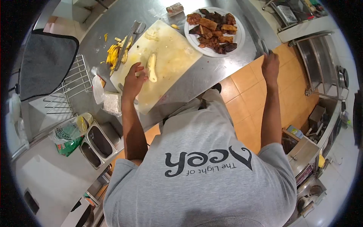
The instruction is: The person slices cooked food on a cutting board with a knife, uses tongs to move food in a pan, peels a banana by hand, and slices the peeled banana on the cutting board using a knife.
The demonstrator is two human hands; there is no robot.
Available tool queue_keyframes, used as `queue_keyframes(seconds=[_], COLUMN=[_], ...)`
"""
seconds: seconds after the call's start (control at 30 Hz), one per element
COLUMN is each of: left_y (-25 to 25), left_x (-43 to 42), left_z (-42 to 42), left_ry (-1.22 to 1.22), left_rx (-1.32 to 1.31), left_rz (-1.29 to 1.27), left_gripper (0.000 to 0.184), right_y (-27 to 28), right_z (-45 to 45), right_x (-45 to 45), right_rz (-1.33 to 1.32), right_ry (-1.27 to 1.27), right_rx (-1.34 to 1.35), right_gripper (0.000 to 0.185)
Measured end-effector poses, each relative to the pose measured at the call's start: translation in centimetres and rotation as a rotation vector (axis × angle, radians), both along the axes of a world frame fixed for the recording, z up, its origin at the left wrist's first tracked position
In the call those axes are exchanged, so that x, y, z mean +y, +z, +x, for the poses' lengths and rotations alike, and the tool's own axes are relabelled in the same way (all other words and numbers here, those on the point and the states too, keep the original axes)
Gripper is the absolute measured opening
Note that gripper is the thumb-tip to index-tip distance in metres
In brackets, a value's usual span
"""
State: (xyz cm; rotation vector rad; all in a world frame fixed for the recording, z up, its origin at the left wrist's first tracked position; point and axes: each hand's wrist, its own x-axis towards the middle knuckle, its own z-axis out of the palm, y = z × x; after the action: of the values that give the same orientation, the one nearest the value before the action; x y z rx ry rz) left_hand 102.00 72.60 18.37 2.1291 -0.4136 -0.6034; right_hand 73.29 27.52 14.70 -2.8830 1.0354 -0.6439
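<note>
On the white cutting board (174,56) lies a peeled banana (152,68), with a strip of pale scraps near the board's top. Beside the banana, at its left, my left hand (135,80) hovers with its fingers bent and apart, holding nothing. My right hand (270,68) is closed around the handle of a large knife (257,38) at the right edge of the metal table. Yellow banana peels (112,56) and a metal utensil (125,47) lie left of the board. A white plate (191,37) with browned pieces of food stands right of the board.
A wrapped block (174,9) lies at the table's back. Left are a plastic-wrapped white package (112,103), a wire rack (68,90), a green bag (68,142) and metal containers (99,142). A metal rack (317,60) stands at the right.
</note>
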Motion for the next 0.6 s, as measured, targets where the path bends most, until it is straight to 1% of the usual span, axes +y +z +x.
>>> queue_keyframes(seconds=[0.07, 0.1, 0.13, 0.2, 0.27, 0.33, 0.4, 0.43, 0.5, 0.53, 0.57, 0.6], left_y=[1.4, 1.3, 1.6, 2.6, 2.5, 1.8, 0.4, 0.0, -0.4, -0.3, -0.1, 0.0], left_x=[1.8, 2.4, 2.5, 2.0, 1.0, 0.2, -0.3, -0.5, -0.7, -0.9, -1.0, -1.2], left_z=[0.0, 0.2, 0.4, 0.4, 0.4, 0.4, 0.3, 0.1, -0.7, -1.2, -1.6, -1.8], left_ry=[-0.156, -0.214, -0.256, -0.349, -0.337, -0.336, -0.339, -0.343, -0.341, -0.324, -0.307, -0.288], left_rx=[0.127, 0.165, 0.08, -0.084, -0.099, -0.107, -0.104, -0.159, -0.271, -0.277, -0.288, -0.3], left_rz=[-0.125, -0.146, -0.089, 0.032, 0.006, -0.054, -0.15, -0.137, -0.11, -0.081, -0.053, -0.027], left_gripper=[0.053, 0.06, 0.065, 0.075, 0.077, 0.079, 0.079, 0.08, 0.08, 0.08, 0.08, 0.079], right_y=[0.5, 1.2, 1.9, 2.3, 2.7, 2.7, 3.6, 3.0, 3.6, 4.0, 3.8, 4.0], right_z=[-2.6, -3.9, -4.9, -6.1, -5.0, -3.3, -1.2, -0.3, 0.7, 1.4, 1.9, 2.2], right_x=[3.7, 6.0, 8.5, 13.1, 17.4, 21.0, 23.8, 24.6, 25.3, 25.6, 25.8, 25.9], right_rz=[0.154, 0.329, 0.505, 0.972, 1.144, 1.334, 1.423, 1.361, 1.394, 1.409, 1.324, 1.294], right_ry=[0.05, -0.01, -0.074, -0.131, -0.133, -0.077, 0.031, 0.09, 0.115, 0.129, 0.185, 0.208], right_rx=[-0.282, -0.324, -0.362, -0.497, -0.519, -0.544, -0.451, -0.437, -0.339, -0.289, -0.312, -0.311], right_gripper=[0.03, 0.031, 0.032, 0.036, 0.039, 0.041, 0.043, 0.047, 0.052, 0.055, 0.055, 0.054])
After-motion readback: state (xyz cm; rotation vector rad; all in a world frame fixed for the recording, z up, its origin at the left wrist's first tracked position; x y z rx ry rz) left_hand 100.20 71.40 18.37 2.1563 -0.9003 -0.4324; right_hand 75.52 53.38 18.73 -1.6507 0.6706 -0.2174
